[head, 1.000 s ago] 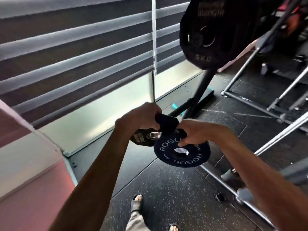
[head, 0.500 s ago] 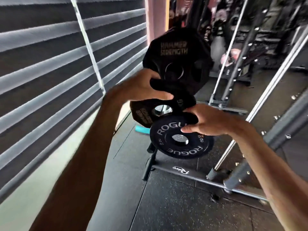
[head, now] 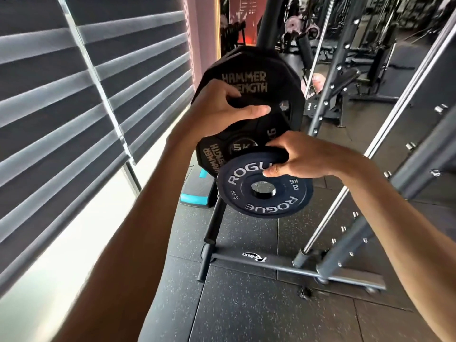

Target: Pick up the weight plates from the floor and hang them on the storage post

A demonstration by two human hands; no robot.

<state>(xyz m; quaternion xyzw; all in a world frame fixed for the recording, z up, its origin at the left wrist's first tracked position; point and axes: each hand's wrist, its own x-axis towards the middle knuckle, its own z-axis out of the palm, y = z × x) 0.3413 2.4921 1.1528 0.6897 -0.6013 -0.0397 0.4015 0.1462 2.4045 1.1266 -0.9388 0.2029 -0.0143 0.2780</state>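
Speckled rubber floor (head: 246, 312) lies beneath both hands. Left hand (head: 222, 107) grips the Hammer Strength plate (head: 214, 159); right hand (head: 303, 156), just below it, pinches the Rogue plate (head: 264, 193), both before the rack's hung plate (head: 249, 70).

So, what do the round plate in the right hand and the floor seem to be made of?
The round plate looks like rubber-coated metal: a matte dark face with white raised lettering, and a smooth rim inside the centre hole, though the core is not visible. The floor looks like rubber tiling: dark, matte, with pale speckles and visible seams between the tiles.
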